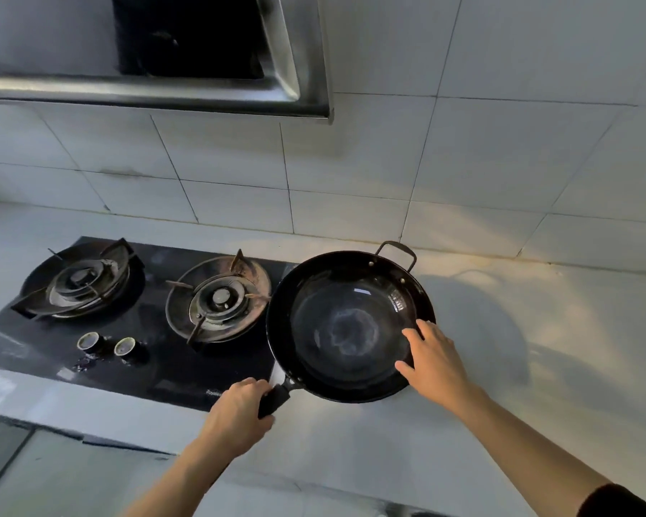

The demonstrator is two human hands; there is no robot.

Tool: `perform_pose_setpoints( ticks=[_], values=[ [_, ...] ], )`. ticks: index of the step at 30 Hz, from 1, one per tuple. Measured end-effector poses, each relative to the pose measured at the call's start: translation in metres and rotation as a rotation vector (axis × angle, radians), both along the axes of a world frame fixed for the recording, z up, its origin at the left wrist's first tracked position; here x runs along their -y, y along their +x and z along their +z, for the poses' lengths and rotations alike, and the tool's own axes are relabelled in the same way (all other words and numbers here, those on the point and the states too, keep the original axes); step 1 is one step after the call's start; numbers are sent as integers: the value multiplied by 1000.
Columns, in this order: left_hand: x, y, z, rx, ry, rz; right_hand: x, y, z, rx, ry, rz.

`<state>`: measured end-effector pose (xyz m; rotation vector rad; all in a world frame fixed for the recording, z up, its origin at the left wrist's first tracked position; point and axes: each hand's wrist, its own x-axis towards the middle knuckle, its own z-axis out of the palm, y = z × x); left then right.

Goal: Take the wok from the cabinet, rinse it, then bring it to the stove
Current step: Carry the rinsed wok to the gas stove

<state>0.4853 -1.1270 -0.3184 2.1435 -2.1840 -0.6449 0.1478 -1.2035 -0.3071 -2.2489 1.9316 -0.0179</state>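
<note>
The black wok (351, 326) sits over the right edge of the black glass stove (157, 367), partly above the pale counter, just right of the right burner (219, 302). It has a loop handle at its far rim and a long dark handle at its near left. My left hand (239, 414) grips that long handle. My right hand (435, 358) holds the wok's near right rim, fingers over the edge. The inside of the wok looks wet and empty.
A second burner (79, 283) lies at the stove's left, with two knobs (107, 345) near the front. A steel range hood (202, 69) hangs above. Tiled wall behind. Pale counter (537, 367) stretches right of the wok.
</note>
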Motion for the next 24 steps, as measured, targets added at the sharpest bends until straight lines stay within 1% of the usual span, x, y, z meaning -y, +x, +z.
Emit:
perform_pose_setpoints(
  ticks=[3, 7, 12, 17, 19, 24],
  values=[
    [-6, -5, -1, -55, -13, -20, -23, 25, -3, 5, 4, -32],
    [-13, -10, -4, -25, -46, -58, -60, 57, -8, 6, -8, -85],
    [-22, -25, 1, -68, -37, -85, -94, 75, -15, -23, -56, -95],
    [-24, -39, 10, -32, -59, -42, -88, 69, -16, 30, -94, -179],
    [-25, -42, 11, -36, -57, -31, -83, 68, -18, 23, -96, -201],
    [-25, -56, 12, -45, -46, 6, -72, 54, -23, 24, -123, -166]
  ],
)
